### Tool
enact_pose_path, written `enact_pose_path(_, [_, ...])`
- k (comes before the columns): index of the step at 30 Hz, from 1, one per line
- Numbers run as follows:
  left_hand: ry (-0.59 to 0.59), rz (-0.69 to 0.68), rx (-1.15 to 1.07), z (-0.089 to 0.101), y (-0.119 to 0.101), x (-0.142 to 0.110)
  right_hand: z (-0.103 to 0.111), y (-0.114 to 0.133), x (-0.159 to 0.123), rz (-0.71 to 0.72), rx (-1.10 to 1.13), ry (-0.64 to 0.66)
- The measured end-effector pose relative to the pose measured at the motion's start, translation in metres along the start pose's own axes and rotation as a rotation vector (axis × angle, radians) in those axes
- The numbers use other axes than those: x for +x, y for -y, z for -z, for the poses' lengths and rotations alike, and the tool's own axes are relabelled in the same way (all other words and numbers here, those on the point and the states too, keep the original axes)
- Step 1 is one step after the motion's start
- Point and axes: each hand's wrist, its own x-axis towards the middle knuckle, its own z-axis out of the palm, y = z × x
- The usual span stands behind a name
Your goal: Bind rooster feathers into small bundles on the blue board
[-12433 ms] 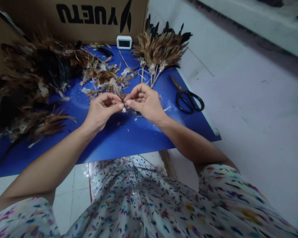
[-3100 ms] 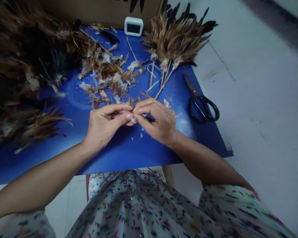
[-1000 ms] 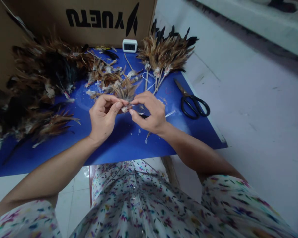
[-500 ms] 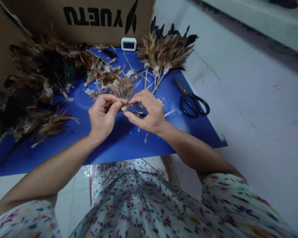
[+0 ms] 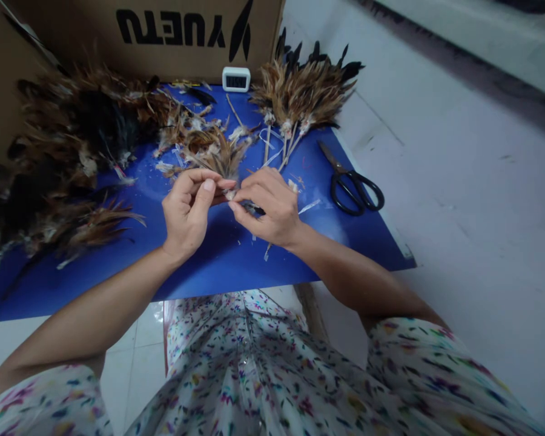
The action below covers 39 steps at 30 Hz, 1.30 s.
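Observation:
Near the middle of the blue tabletop [image 5: 200, 266], a small bunch of brown feathers [image 5: 227, 158] fans away from me. My left hand [image 5: 188, 209] has its fingers around the pale base of the bunch, its thumb a little raised. My right hand [image 5: 269, 203] pinches at that same base, thumb and index finger together, with its other fingers curled. Something dark shows under the right palm, too covered to make out. Just beyond the hands lie loose brown feathers [image 5: 200, 142] with white, fluffy ends.
Large heaps of brown and black feathers [image 5: 104, 127] fill the left side. Feather bundles on sticks [image 5: 300, 97] lie at the back right, scissors [image 5: 356, 188] at the right edge. A small white digital clock [image 5: 236, 79] stands before a cardboard box [image 5: 177, 60]. White strips [image 5: 309, 206] are scattered about.
My left thumb has lifted away from the index finger. My right fingers have closed into a pinch at the base of the feathers, which now fan more upright.

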Motion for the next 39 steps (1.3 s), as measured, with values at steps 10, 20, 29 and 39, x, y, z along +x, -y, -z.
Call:
enact_pose_path(10, [0.011,-0.012,0.018,0.000,-0.002,0.000,0.004,0.006,0.004,-0.346,0.245,-0.111])
enact_pose_path(20, [0.072,0.005,-0.002,0.003,0.003,0.000,0.003,-0.003,0.006,-0.403,0.309,-0.047])
enact_pose_path(29, [0.093,-0.023,0.083,0.001,0.004,0.005,0.006,0.000,0.008,-0.525,0.427,-0.033])
enact_pose_path(39, [0.121,-0.072,0.102,0.005,0.010,0.008,0.006,0.000,0.010,-0.613,0.554,-0.008])
